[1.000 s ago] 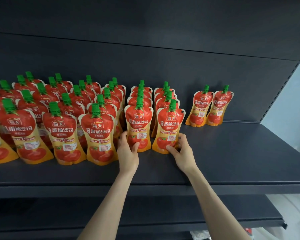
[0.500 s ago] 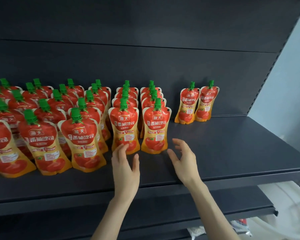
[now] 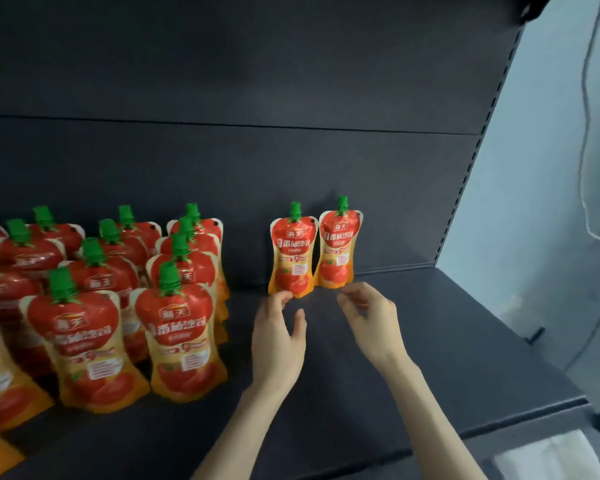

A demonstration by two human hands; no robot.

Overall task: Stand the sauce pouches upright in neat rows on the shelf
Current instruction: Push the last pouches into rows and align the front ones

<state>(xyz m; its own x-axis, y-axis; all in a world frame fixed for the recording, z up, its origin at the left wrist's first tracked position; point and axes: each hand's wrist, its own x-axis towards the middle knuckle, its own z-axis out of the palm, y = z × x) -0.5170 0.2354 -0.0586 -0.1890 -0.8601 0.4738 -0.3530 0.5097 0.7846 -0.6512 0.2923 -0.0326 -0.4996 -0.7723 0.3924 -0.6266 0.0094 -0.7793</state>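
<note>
Two red-and-yellow sauce pouches with green caps lean against the shelf's back wall, the left pouch (image 3: 292, 252) and the right pouch (image 3: 338, 249) side by side. My left hand (image 3: 278, 336) hovers just below the left pouch, its fingertips near the pouch's bottom edge, holding nothing. My right hand (image 3: 371, 320) is loosely curled in front of the right pouch, also empty. Several more pouches stand upright in rows on the left, the nearest one (image 3: 182, 341) at the front of its row.
The dark shelf board (image 3: 447, 341) stretches bare to the right of the two pouches, ending at its front edge and right corner. The dark back panel (image 3: 291, 161) rises behind. A pale wall (image 3: 551, 202) and a hanging cable lie to the right.
Both hands left the front pouches of the two right rows and moved right and back toward the two pouches at the wall. The view swung right with them.
</note>
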